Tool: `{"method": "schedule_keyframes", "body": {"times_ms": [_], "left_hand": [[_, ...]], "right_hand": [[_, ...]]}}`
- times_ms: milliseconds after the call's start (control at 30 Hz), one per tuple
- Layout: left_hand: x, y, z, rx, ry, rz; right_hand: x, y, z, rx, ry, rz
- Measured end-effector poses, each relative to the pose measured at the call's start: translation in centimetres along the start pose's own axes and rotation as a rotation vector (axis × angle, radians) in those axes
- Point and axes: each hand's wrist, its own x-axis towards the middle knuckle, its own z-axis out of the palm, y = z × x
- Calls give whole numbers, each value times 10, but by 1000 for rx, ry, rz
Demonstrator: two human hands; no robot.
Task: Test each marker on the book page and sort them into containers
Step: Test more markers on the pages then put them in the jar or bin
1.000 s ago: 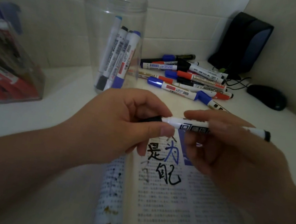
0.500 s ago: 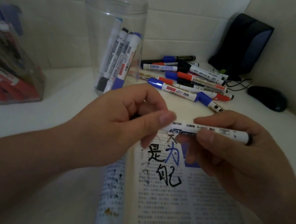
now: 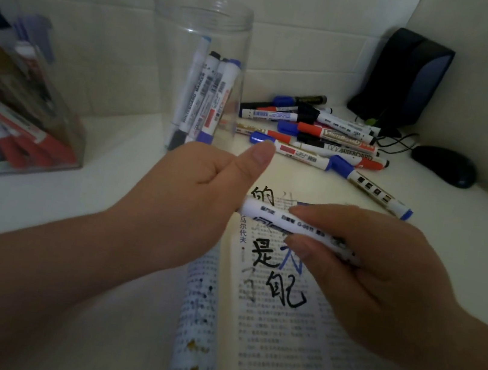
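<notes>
Left hand (image 3: 189, 205) had let its thumb off the marker (image 3: 263, 214): half a second earlier the thumb pressed down on the cap end, and now it stood straight up, pointing toward the pile of loose markers (image 3: 323, 133). Its other fingers were curled out of sight at the marker's near end, so it could not be told whether they held the cap or whether the cap had come free. The right hand (image 3: 380, 284) gripped the white barrel between thumb and fingers, with the tail end buried in the palm where a second before it had stuck out. The marker, level earlier, now slanted down to the right, held above the book page (image 3: 308, 337) over the inked characters. One more character showed at the top of the page than before.

Uncapping seemed to be under way or just done, so the test stroke had not yet been made. Sorting into the clear jar (image 3: 195, 35) or the box (image 3: 22, 135) on the table (image 3: 92, 194) would come after it.
</notes>
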Motion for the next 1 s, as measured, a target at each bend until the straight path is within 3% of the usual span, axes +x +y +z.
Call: {"method": "schedule_keyframes", "body": {"times_ms": [67,200,267,333,533,733,900,1000], "left_hand": [[-1,-2,1,-18,29,44],[-6,-5,1,55,49,264],[-8,-5,2,148,48,387],[-6,-7,3,194,49,421],[7,-26,7,241,147,331],[7,-33,5,140,206,260],[13,-37,0,-86,379,223],[14,-38,-2,-84,367,211]], "right_hand": [[1,-5,-2,140,-7,147],[9,-2,-10,1081,-317,769],[11,2,-12,1292,-387,864],[11,3,-11,1284,-348,865],[10,5,-11,1362,-19,743],[19,-6,-18,1088,144,706],[52,-29,-28,936,260,529],[88,-42,-31,769,307,377]]}}
